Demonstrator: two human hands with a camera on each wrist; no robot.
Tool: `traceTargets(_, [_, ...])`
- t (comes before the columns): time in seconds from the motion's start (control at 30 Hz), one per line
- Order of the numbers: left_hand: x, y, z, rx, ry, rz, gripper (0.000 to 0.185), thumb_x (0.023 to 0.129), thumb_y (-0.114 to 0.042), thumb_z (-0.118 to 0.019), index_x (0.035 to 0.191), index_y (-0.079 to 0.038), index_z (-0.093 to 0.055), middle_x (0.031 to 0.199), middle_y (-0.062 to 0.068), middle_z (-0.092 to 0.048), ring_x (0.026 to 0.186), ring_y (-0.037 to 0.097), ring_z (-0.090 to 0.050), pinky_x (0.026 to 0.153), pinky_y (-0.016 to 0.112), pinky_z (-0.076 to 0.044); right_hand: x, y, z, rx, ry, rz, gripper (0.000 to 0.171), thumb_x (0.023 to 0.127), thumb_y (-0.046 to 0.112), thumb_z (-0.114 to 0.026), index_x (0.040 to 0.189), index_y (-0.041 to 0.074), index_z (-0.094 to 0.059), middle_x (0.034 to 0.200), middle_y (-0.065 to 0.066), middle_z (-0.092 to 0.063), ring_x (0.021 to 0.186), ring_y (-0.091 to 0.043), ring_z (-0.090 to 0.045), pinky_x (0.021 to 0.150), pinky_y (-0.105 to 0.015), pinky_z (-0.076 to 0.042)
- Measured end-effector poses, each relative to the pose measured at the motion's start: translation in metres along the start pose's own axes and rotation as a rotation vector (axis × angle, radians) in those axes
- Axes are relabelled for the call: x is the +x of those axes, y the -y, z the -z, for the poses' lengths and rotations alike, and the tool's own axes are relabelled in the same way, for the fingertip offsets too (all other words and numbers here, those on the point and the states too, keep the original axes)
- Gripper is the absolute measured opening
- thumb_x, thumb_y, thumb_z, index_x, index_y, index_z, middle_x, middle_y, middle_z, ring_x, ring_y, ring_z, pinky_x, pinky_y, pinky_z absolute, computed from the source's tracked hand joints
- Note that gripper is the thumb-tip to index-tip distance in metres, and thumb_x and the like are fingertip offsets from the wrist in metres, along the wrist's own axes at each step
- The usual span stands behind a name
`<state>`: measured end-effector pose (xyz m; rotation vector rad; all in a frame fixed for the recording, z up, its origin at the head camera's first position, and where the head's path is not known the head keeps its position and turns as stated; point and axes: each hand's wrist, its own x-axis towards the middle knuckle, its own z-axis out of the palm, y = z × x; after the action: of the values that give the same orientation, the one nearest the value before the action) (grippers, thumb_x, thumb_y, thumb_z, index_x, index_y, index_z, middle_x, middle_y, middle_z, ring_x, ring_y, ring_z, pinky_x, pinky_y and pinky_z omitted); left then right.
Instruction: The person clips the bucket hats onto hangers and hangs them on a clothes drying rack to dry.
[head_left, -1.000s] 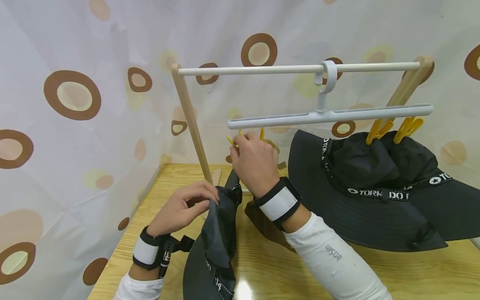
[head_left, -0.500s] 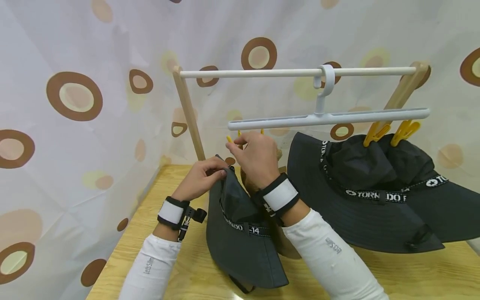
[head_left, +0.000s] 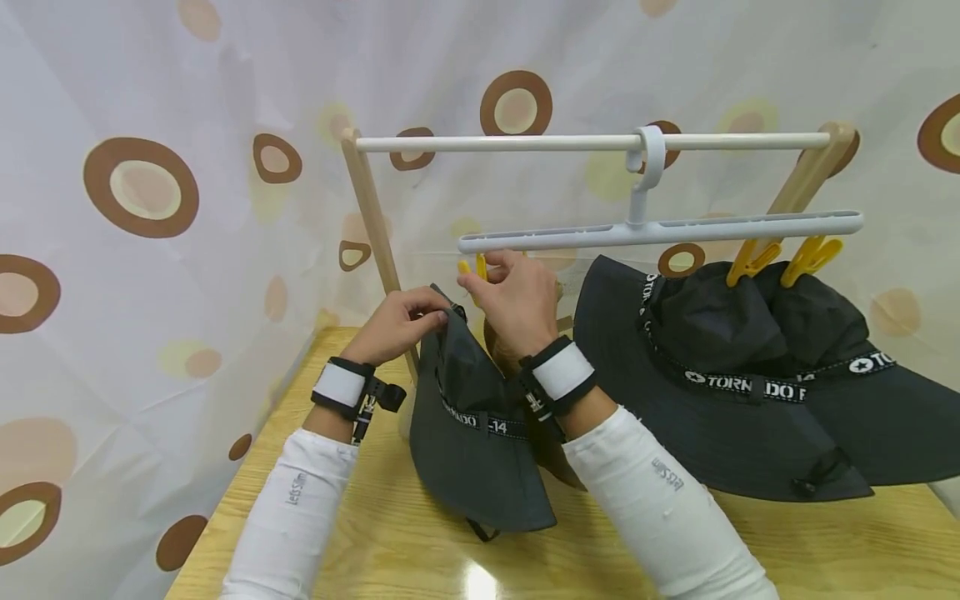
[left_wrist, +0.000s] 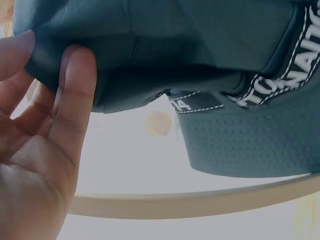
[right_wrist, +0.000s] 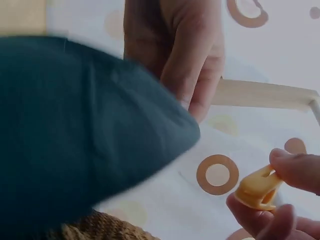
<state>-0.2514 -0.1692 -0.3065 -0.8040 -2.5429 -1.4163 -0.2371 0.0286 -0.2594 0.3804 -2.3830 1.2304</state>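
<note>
My left hand (head_left: 395, 327) pinches the crown of a dark bucket hat (head_left: 483, 479), whose brim hangs down over the table. In the left wrist view, thumb and fingers hold the hat's cloth (left_wrist: 200, 35), and a lettered band runs round it. My right hand (head_left: 521, 304) is just under the left end of a white hanger (head_left: 555, 242). Between its thumb and fingers is a yellow clip (right_wrist: 257, 189), plain in the right wrist view. The raised crown (right_wrist: 125, 130) is close to that clip but apart from it.
A second dark hat (head_left: 727, 442) hangs at the right from two yellow clips (head_left: 808, 262) under the hanger. The hanger hooks over a white rail (head_left: 480, 144) between wooden posts (head_left: 375, 217). A brown woven item (right_wrist: 107, 227) lies behind the held hat.
My left hand has lifted the hat up and right, and its brim has swung round to face me. My right hand has stayed near the hanger's left end with the clip.
</note>
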Motion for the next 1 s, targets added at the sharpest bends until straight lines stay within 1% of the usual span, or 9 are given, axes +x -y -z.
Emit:
traceTargets(0.1, [0.006, -0.001, 0.006, -0.017, 0.019, 0.032, 0.018, 0.099, -0.006, -0.056, 0.108, -0.001, -0.071, 0.101, 0.016, -0.067, 0.086, 0.014, -0.063, 0.080, 0.029, -0.054, 0.003, 0.000, -0.002, -0.019, -0.003, -0.017, 0.045, 0.088, 0.033, -0.075, 0.125, 0.008, -0.070, 0.097, -0.014, -0.078, 0.082, -0.027, -0.072, 0.049, -0.024, -0.037])
traceTargets(0.2, [0.013, 0.000, 0.009, -0.012, 0.037, 0.059, 0.019, 0.099, -0.008, -0.056, 0.109, -0.001, -0.071, 0.100, 0.015, -0.067, 0.084, 0.012, -0.063, 0.080, 0.031, -0.055, 0.006, 0.000, -0.004, -0.029, 0.004, -0.040, 0.045, 0.089, 0.035, -0.074, 0.125, 0.009, -0.070, 0.099, -0.013, -0.078, 0.083, -0.027, -0.072, 0.052, -0.026, -0.041])
traceTargets(0.33, [0.021, 0.000, 0.011, 0.017, 0.062, 0.076, 0.021, 0.101, -0.011, -0.056, 0.111, -0.001, -0.071, 0.099, 0.016, -0.067, 0.085, 0.012, -0.063, 0.083, 0.034, -0.055, 0.009, 0.000, -0.005, 0.000, 0.024, -0.092, 0.044, 0.088, 0.034, -0.075, 0.123, 0.008, -0.071, 0.105, -0.014, -0.077, 0.094, -0.027, -0.072, 0.069, -0.036, -0.054])
traceTargets(0.4, [0.023, -0.002, 0.012, 0.030, 0.076, 0.083, 0.021, 0.101, -0.011, -0.056, 0.112, -0.001, -0.070, 0.101, 0.017, -0.068, 0.088, 0.015, -0.064, 0.086, 0.036, -0.055, 0.010, -0.002, -0.006, 0.029, 0.040, -0.130, 0.043, 0.088, 0.034, -0.075, 0.122, 0.009, -0.071, 0.108, -0.014, -0.076, 0.100, -0.027, -0.071, 0.077, -0.040, -0.056])
traceTargets(0.5, [0.025, -0.004, 0.012, 0.067, 0.092, 0.102, 0.022, 0.101, -0.012, -0.057, 0.114, -0.001, -0.071, 0.106, 0.017, -0.070, 0.093, 0.018, -0.066, 0.088, 0.037, -0.055, 0.010, -0.003, -0.008, 0.093, 0.057, -0.181, 0.040, 0.088, 0.033, -0.076, 0.120, 0.008, -0.071, 0.112, -0.013, -0.075, 0.104, -0.025, -0.071, 0.082, -0.040, -0.057])
traceTargets(0.6, [0.027, -0.007, 0.012, 0.112, 0.106, 0.113, 0.022, 0.100, -0.014, -0.058, 0.114, -0.002, -0.072, 0.108, 0.016, -0.072, 0.093, 0.020, -0.066, 0.086, 0.033, -0.054, 0.010, -0.003, -0.009, 0.148, 0.056, -0.214, 0.037, 0.088, 0.031, -0.076, 0.117, 0.007, -0.072, 0.112, -0.013, -0.075, 0.105, -0.024, -0.072, 0.082, -0.038, -0.057])
traceTargets(0.73, [0.032, -0.008, 0.009, 0.140, 0.112, 0.105, 0.021, 0.099, -0.013, -0.060, 0.110, -0.002, -0.073, 0.102, 0.015, -0.072, 0.087, 0.019, -0.063, 0.080, 0.029, -0.051, 0.011, -0.002, -0.010, 0.191, 0.036, -0.254, 0.032, 0.088, 0.030, -0.076, 0.112, 0.008, -0.074, 0.109, -0.012, -0.076, 0.101, -0.022, -0.073, 0.081, -0.037, -0.058])
traceTargets(0.87, [0.033, -0.006, 0.004, 0.131, 0.103, 0.081, 0.018, 0.097, -0.011, -0.061, 0.106, -0.001, -0.073, 0.095, 0.014, -0.072, 0.080, 0.016, -0.058, 0.075, 0.026, -0.048, 0.011, -0.003, -0.013, 0.224, 0.004, -0.284, 0.028, 0.088, 0.029, -0.077, 0.107, 0.009, -0.076, 0.103, -0.010, -0.078, 0.098, -0.021, -0.074, 0.081, -0.036, -0.057])
traceTargets(1.0, [0.033, -0.005, -0.002, 0.088, 0.086, 0.069, 0.018, 0.097, -0.011, -0.062, 0.104, 0.000, -0.074, 0.088, 0.012, -0.070, 0.074, 0.014, -0.056, 0.070, 0.026, -0.045, 0.010, -0.003, -0.015, 0.241, -0.030, -0.286, 0.026, 0.087, 0.029, -0.077, 0.104, 0.009, -0.077, 0.100, -0.010, -0.078, 0.095, -0.021, -0.074, 0.078, -0.036, -0.057])
